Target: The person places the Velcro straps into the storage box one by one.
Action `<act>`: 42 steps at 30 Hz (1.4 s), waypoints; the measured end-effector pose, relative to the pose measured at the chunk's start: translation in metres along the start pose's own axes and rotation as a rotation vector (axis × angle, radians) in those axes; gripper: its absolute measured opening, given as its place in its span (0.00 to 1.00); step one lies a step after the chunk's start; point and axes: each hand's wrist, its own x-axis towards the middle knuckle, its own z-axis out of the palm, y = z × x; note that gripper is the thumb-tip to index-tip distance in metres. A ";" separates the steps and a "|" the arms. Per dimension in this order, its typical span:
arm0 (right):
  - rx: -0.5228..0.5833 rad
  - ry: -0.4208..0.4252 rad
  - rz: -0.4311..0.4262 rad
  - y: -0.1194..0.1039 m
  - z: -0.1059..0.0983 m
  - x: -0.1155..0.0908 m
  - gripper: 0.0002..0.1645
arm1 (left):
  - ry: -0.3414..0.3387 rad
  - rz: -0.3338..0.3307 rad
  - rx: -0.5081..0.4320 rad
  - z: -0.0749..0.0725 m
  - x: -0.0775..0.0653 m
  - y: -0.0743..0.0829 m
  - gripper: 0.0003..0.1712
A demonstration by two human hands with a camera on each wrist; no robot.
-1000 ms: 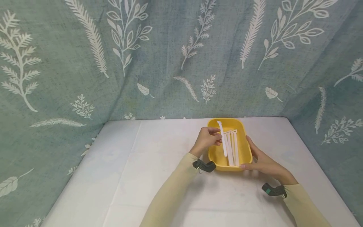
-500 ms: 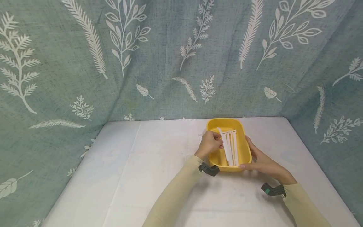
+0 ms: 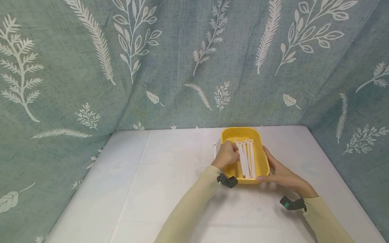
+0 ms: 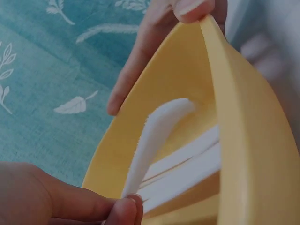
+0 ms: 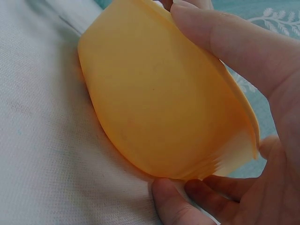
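Note:
A yellow tray [image 3: 262, 162] lies on the table, with several white hook-and-loop cable straps [image 3: 253, 160] side by side in it, slotted heads at the far end. My left hand [image 3: 227, 154] is over the tray's left side and pinches one white strap [image 4: 152, 133] between thumb and finger. In the left wrist view that strap stands up with its rounded, fuzzy-edged end bent over. My right hand [image 3: 281, 173] grips the near right corner of the tray, thumb on the rim and fingers round the outer wall [image 5: 154, 93]. The held strap's lower part is hidden by my fingers.
One more white strap [image 3: 214, 150] lies on the white tablecloth [image 3: 164, 189] just left of the tray, partly behind my left hand. A green leaf-patterned curtain [image 3: 182, 60] hangs behind the table and along its sides.
My left hand has come down and slightly right, lowering the pinched strap towards the others in the tray. The strap on the tablecloth has come into view. My right hand keeps its place.

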 end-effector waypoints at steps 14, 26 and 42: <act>-0.016 -0.007 0.034 -0.001 -0.001 -0.001 0.79 | -0.033 -0.024 0.113 0.007 0.008 0.003 0.08; -0.028 0.000 0.040 -0.003 0.001 -0.001 0.79 | -0.023 -0.033 0.151 0.018 0.011 -0.001 0.23; -0.026 0.002 0.039 -0.001 0.001 -0.002 0.77 | -0.039 -0.043 0.146 0.022 0.010 -0.002 0.15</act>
